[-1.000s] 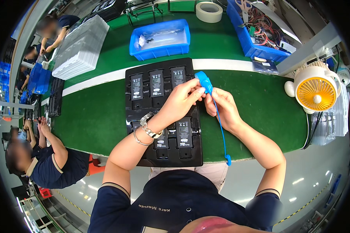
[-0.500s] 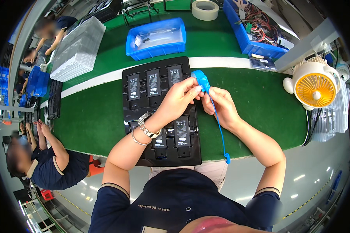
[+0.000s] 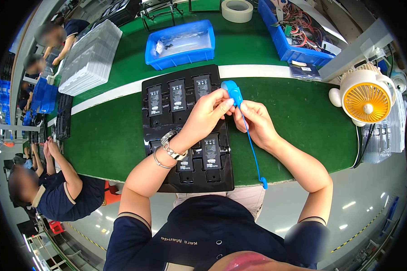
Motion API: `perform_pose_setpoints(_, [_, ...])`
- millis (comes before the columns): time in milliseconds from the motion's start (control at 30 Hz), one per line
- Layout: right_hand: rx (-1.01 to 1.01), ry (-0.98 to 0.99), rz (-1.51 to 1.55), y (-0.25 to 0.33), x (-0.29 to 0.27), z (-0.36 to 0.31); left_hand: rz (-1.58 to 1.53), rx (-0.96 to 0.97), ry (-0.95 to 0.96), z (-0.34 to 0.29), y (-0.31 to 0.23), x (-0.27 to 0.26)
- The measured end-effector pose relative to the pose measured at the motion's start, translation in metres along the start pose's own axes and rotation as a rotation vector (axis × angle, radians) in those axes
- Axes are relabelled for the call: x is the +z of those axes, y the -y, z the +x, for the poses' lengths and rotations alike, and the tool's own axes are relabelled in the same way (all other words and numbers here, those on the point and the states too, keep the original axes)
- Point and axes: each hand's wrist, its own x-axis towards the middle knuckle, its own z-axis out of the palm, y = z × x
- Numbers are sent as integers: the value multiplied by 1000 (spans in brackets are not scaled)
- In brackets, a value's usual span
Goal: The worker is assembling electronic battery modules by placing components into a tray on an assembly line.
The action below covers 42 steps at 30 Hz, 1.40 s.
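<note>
My left hand [image 3: 212, 107] pinched the blue band [image 3: 232, 91] and my right hand [image 3: 256, 123] pinched its lower end, seemingly so it would not turn. The band was near the far right corner of the black tray [image 3: 146, 95]; its blue cord [image 3: 253, 153] hung free. Separate recesses held the flat packs [image 3: 177, 95], probably against knocking together.

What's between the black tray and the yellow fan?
The head view shows the right hand, left fingertips, blue strap and its dangling cord there, above the green bench top.
</note>
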Motion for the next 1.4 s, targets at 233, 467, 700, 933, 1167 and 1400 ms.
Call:
perform_pose_setpoints(233, [9, -19, -7, -1, 0, 0, -13, -13, 1, 0, 1, 0])
perform_pose_setpoints(467, [16, -27, -30, 0, 1, 0, -26, -3, -3, 0, 3, 0])
perform_pose_setpoints(700, [13, -17, -39, 0, 1, 0, -16, 3, -13, 0, 3, -1])
perform_pose_setpoints(933, [17, -38, -44, -2, 0, -1, 19, -8, 28, 1, 4, -2])
perform_pose_setpoints(1167, [29, -45, -33, -3, 0, 0, -22, -4, 0, 1, -4, 1])
perform_pose_setpoints(1400, [34, -41, -14, -2, 0, -1, 11, 5, -6, 0, -6, 1])
